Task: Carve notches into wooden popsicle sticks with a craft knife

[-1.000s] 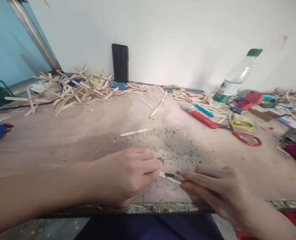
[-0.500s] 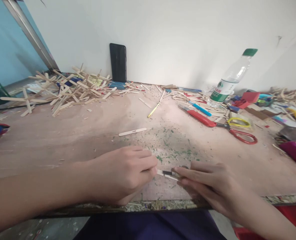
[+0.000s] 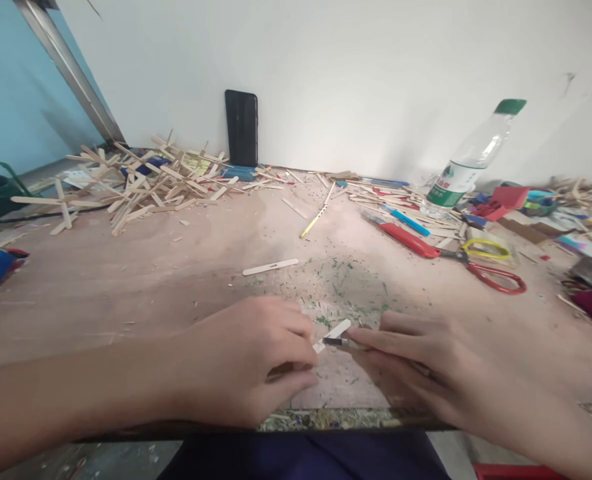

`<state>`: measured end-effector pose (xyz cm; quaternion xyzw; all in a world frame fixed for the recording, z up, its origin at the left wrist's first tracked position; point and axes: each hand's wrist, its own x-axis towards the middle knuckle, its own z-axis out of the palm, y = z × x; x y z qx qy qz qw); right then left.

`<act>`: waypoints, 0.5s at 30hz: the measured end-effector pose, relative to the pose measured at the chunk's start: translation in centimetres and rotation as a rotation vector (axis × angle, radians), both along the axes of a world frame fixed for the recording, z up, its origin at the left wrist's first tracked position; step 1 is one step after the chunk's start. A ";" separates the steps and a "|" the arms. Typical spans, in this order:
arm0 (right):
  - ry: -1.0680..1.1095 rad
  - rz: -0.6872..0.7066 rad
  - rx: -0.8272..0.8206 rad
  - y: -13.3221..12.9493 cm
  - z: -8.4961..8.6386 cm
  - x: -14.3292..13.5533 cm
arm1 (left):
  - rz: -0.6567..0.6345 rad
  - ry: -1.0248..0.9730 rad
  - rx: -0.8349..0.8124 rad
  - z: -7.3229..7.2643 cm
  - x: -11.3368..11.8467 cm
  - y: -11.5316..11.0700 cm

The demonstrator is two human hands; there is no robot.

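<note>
Near the table's front edge, my left hand (image 3: 276, 360) is curled with its fingertips on the lower left end of a pale craft stick (image 3: 339, 329). My right hand (image 3: 416, 360) grips a small knife (image 3: 337, 342), whose dark tip lies across the stick. The stick slants up to the right, its rounded end free beside my right fingers. Behind my hands a second craft stick (image 3: 271, 267) with a dark slot in its middle lies flat on the table. Green shavings (image 3: 346, 283) are scattered around the spot.
Crossed sticks (image 3: 166, 177) are heaped at the back left, near a phone (image 3: 242, 128) leaning on the wall. At the right are a red cutter (image 3: 410, 240), scissors (image 3: 496, 277) and a tilted bottle (image 3: 469, 163).
The held stick has turned, so its rounded end now points up and right. My left thumb has moved apart from the fingers. The view has shifted slightly.
</note>
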<state>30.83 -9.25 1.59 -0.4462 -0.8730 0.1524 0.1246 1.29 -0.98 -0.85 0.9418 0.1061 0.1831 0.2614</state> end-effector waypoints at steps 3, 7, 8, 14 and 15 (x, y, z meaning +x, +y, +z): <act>-0.009 0.008 0.008 0.3 0.2 0.2 | 0.048 -0.031 0.059 -0.1 0.1 1.3; 0.058 0.036 0.005 0.6 -0.2 0.3 | 0.012 0.083 0.217 -0.7 0.3 2.3; 0.077 0.040 0.012 0.6 -0.4 0.3 | -0.013 0.118 0.249 -0.8 0.3 2.3; 0.086 0.039 0.005 0.5 -0.9 0.4 | -0.035 0.163 0.271 -1.2 0.5 2.0; 0.084 0.040 -0.002 0.4 -0.9 0.4 | -0.034 0.163 0.268 -1.2 0.5 2.0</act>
